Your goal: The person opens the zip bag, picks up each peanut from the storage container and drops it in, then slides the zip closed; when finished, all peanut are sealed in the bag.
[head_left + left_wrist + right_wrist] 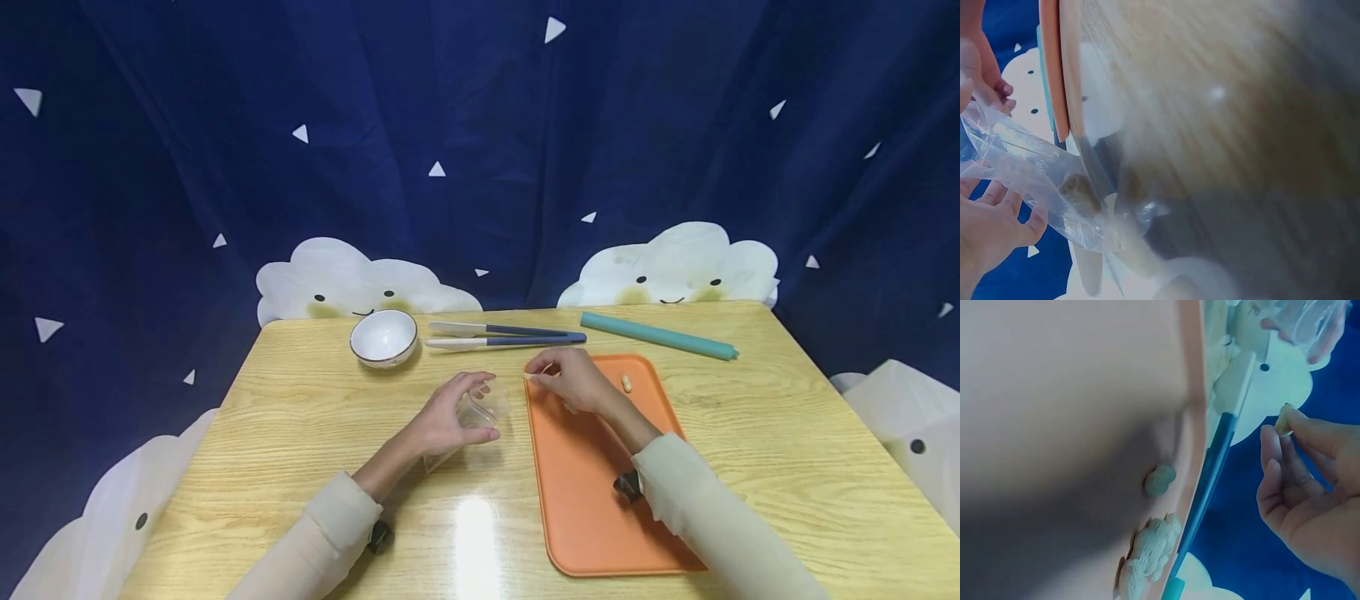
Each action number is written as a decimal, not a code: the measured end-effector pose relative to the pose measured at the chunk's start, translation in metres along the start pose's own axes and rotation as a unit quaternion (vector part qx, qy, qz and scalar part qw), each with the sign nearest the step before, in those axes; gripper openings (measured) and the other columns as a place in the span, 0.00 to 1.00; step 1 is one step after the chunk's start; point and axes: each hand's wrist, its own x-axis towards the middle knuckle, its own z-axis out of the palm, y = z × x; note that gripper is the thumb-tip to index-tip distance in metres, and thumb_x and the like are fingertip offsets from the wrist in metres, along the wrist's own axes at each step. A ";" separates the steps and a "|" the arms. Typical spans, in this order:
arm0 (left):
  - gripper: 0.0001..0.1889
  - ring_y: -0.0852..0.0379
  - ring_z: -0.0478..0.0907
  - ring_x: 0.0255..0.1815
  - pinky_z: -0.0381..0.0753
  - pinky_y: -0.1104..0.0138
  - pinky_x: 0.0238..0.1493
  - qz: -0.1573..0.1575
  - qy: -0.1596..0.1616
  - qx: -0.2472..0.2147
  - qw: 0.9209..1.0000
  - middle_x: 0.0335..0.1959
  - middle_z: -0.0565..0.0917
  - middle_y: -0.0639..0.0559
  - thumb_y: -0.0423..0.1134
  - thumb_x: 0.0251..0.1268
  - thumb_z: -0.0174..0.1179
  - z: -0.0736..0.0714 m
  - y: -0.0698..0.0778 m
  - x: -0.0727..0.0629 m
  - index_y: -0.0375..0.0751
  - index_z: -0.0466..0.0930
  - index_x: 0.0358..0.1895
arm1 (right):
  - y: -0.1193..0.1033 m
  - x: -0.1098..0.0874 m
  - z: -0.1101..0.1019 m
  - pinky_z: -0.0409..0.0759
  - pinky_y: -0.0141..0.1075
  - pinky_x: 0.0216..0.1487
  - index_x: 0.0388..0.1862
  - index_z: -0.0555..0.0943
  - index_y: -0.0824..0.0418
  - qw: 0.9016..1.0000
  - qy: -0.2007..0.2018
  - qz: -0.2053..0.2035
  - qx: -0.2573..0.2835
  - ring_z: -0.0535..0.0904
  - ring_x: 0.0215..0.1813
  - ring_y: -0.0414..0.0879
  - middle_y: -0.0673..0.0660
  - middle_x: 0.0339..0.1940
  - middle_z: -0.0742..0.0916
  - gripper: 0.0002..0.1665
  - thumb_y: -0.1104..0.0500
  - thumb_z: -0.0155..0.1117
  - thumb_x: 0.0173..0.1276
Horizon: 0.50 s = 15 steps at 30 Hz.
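My left hand holds a clear plastic bag by its mouth, thumb and fingers spread apart around it. Low in the bag, a brown lump shows through the film, perhaps a peanut. To the right, above the far left corner of the orange tray, my right hand pinches a peanut between thumb and fingertips. Several more peanuts lie at the tray's far end, one of them a little apart from the rest.
Behind the hands stand a white bowl with a dark rim and a pair of blue-and-white tongs. A teal rod-shaped item lies along the back right of the wooden table. A dark blue curtain hangs behind the table.
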 end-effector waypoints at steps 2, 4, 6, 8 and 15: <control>0.42 0.53 0.75 0.55 0.71 0.52 0.59 0.001 -0.001 -0.002 1.000 0.56 0.77 0.50 0.49 0.45 0.73 0.000 0.000 0.000 0.49 0.66 0.67 | -0.004 -0.005 0.001 0.79 0.35 0.37 0.38 0.85 0.56 1.000 0.007 -0.015 0.007 0.82 0.38 0.44 0.53 0.37 0.87 0.06 0.58 0.65 0.64; 0.42 0.53 0.75 0.56 0.71 0.52 0.60 0.001 -0.003 -0.002 1.000 0.55 0.77 0.49 0.49 0.45 0.73 0.001 0.000 0.000 0.47 0.66 0.67 | -0.008 -0.009 0.002 0.78 0.34 0.37 0.37 0.85 0.57 0.999 0.014 -0.035 0.012 0.81 0.37 0.42 0.52 0.36 0.88 0.05 0.58 0.65 0.63; 0.42 0.53 0.75 0.56 0.71 0.51 0.60 0.000 -0.005 -0.002 1.000 0.55 0.77 0.49 0.49 0.45 0.73 0.001 0.000 0.000 0.47 0.65 0.67 | -0.013 -0.012 0.003 0.78 0.33 0.37 0.37 0.85 0.58 0.998 0.017 -0.050 0.020 0.81 0.37 0.41 0.51 0.35 0.88 0.06 0.59 0.66 0.63; 0.42 0.52 0.75 0.56 0.71 0.51 0.60 -0.001 -0.007 -0.004 1.000 0.55 0.77 0.49 0.49 0.45 0.72 0.001 0.000 0.001 0.47 0.65 0.67 | -0.019 -0.015 0.005 0.77 0.32 0.38 0.37 0.85 0.59 0.997 0.015 -0.061 0.032 0.81 0.36 0.40 0.50 0.34 0.88 0.06 0.59 0.66 0.62; 0.41 0.52 0.74 0.55 0.69 0.49 0.60 -0.001 -0.008 -0.005 1.000 0.54 0.78 0.48 0.49 0.46 0.72 0.001 0.001 0.001 0.49 0.65 0.67 | -0.035 -0.017 0.012 0.78 0.32 0.34 0.35 0.85 0.62 0.993 0.007 -0.095 0.065 0.80 0.33 0.39 0.51 0.30 0.87 0.06 0.61 0.69 0.59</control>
